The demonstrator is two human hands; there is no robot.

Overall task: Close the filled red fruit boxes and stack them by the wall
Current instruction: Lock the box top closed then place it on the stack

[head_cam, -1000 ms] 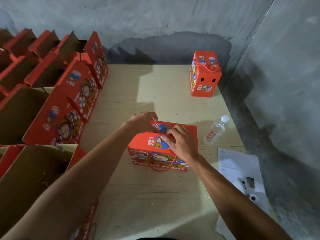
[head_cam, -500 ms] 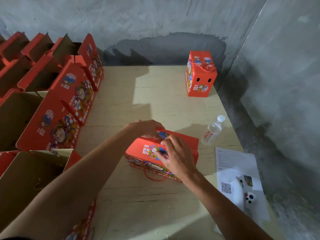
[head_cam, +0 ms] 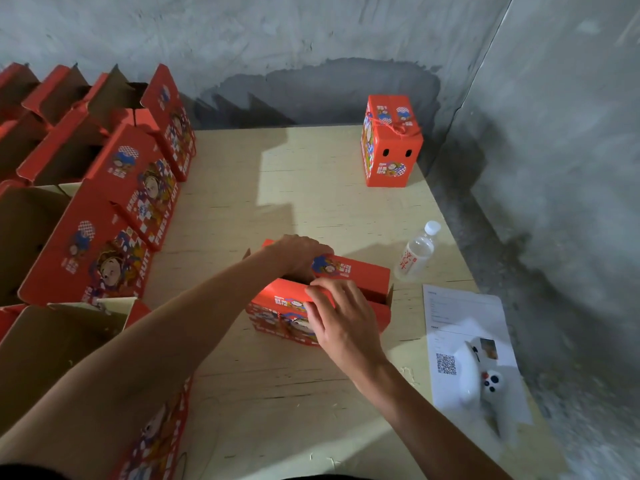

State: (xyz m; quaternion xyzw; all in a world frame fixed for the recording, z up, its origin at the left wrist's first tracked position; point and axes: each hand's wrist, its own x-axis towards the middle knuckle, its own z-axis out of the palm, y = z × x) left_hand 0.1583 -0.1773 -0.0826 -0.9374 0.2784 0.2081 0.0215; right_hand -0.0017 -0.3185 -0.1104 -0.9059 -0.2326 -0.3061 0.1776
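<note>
A red fruit box (head_cam: 360, 277) with cartoon prints stands on the pale wooden table (head_cam: 270, 393), in the middle of the view. Its two long top flaps lean toward each other with a dark gap between them. My left hand (head_cam: 299, 254) grips the far flap at its left end. My right hand (head_cam: 337, 315) lies over the near flap, fingers curled on its edge. A closed red box (head_cam: 389, 142) with a string handle stands upright at the far right corner by the wall.
Several open red boxes (head_cam: 114, 209) with raised flaps fill the left side in rows. A clear water bottle (head_cam: 417, 252) lies right of the box. A printed sheet (head_cam: 460, 327) with a white controller (head_cam: 485, 386) on it sits at the right edge. Grey walls enclose the corner.
The top flaps were pressed nearly flat under both hands; now they stand apart with a gap. My left hand shifted onto the far flap. My head moved closer.
</note>
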